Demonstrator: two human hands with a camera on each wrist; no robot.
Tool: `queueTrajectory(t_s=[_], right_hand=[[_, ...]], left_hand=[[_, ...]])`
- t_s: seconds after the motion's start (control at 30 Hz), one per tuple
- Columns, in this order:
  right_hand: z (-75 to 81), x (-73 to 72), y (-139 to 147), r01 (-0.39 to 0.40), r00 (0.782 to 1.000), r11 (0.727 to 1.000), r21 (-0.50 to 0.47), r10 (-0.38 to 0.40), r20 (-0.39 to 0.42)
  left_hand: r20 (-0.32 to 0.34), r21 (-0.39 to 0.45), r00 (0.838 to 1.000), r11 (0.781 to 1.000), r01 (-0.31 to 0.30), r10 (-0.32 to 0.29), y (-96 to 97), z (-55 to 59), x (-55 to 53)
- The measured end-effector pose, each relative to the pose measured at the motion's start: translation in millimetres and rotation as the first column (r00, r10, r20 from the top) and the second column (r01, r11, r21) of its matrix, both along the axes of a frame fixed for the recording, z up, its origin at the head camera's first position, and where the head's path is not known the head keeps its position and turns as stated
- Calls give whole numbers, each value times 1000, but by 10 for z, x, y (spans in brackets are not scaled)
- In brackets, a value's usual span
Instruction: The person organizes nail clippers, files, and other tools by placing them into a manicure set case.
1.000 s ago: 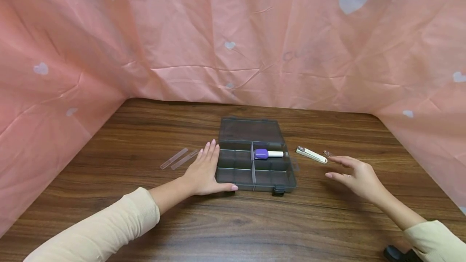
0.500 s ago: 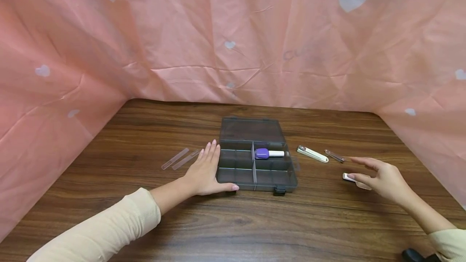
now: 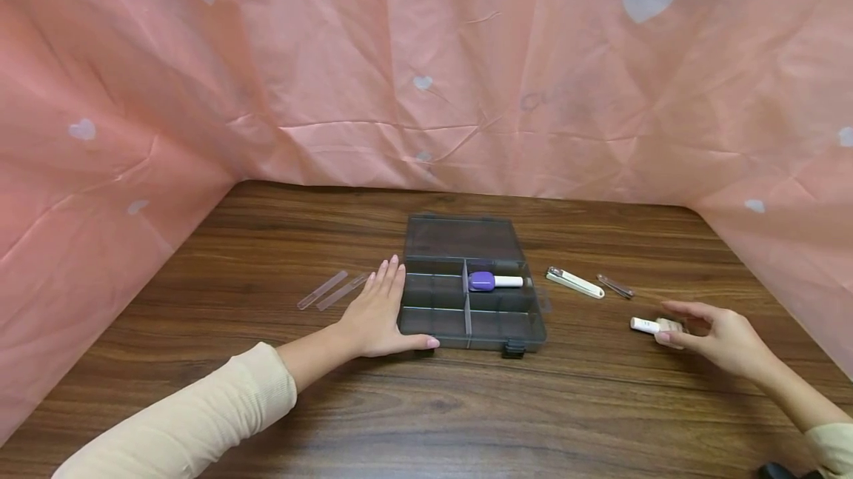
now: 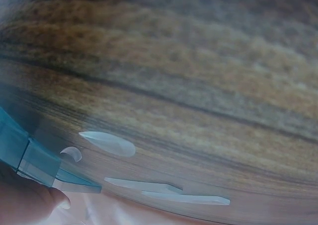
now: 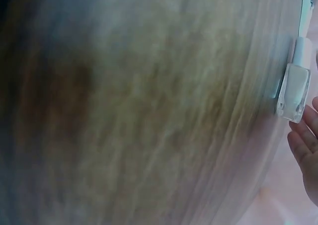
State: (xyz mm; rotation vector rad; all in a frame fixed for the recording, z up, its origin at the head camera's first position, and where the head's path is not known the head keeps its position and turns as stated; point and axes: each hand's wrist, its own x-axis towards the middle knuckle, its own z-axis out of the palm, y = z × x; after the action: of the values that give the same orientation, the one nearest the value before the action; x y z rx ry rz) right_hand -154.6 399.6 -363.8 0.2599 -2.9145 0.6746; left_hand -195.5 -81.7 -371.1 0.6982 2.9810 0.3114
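Observation:
My left hand (image 3: 373,316) rests with straight fingers along the left side of the dark translucent divided box (image 3: 463,238), thumb at its front edge. The box's lid lies folded back. A purple nail polish bottle (image 3: 482,281) with a white cap lies in its back right compartment. My right hand (image 3: 723,335) is around a clear nail polish bottle (image 3: 668,326) with a white cap, which lies on the table. Its thumb overlaps the bottle, and the index finger extends beyond it. In the right wrist view, the fingers (image 5: 300,135) are right at the base of the clear bottle (image 5: 294,91).
White nail clippers (image 3: 575,283) and a smaller, slim pinkish tool (image 3: 615,286) lie between the box and my right hand. Two clear strips (image 3: 323,289) lie left of the box. Behind the wooden table (image 3: 426,420) hangs a pink curtain (image 3: 346,57).
My right hand has moved right and back toward me, leaving the small slim tool on the table and reaching the clear nail polish bottle. The left hand has stayed on the box.

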Motion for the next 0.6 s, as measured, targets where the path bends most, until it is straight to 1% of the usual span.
queueTrajectory(t_s=[0.23,0.33,0.43,0.53,0.6], right_hand=[[1,7,59,16,997,999,49,-20,77],[-21,16,83,17,997,997,76,-22,73],[-51,20,103,7,999,995,100,-11,32],[-76,24,116,-12,1000,995,100,12,8],[-83,25,116,-12,1000,995,94,12,-1]], left_hand=[[-9,0,1000,1000,1,-1,3,-3,1],[-10,0,1000,1000,2,-3,3,-5,2],[-12,2,1000,1000,3,-3,3,-4,2],[-9,2,1000,1000,2,-2,3,-2,1],[-4,2,1000,1000,1,-1,3,-2,1]])
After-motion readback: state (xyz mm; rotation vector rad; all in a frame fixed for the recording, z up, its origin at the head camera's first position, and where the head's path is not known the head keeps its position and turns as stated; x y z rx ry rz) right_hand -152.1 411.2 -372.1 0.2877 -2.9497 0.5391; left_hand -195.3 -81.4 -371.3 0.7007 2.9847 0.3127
